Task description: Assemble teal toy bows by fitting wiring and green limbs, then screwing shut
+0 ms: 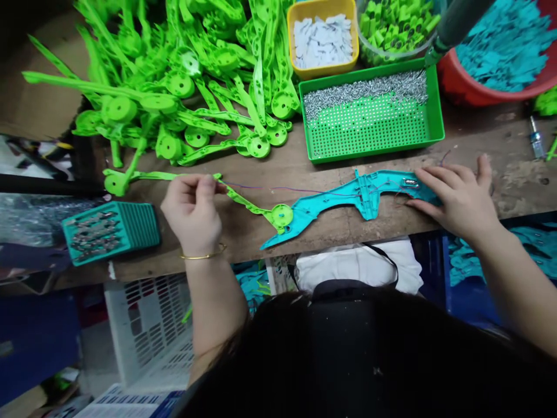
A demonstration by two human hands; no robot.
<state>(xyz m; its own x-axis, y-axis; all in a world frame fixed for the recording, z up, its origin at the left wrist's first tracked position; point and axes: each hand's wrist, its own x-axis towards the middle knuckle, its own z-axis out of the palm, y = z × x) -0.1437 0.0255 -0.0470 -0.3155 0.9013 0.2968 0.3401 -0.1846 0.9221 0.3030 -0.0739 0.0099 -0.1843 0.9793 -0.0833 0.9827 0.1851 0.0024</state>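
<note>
A blue plastic piece point(331, 200) lies across the wooden table, with a green arm piece point(250, 203) whose round end overlaps its left tip. My left hand point(194, 206) pinches the far end of that green arm, where a thin wire point(282, 188) also runs. The wire stretches right, over to the blue piece. My right hand point(461, 194) rests on the blue piece's right end, fingers spread above and thumb at the lower edge, beside a small metal part point(411, 183).
Green plastic parts point(180, 87) are heaped at the back left. Behind the blue piece stand a green tray of screws point(374, 148), a yellow box point(322, 71) and a red basin point(478, 93). Teal trays point(134, 232) sit at the left edge; a screwdriver-like tool point(536, 139) lies right.
</note>
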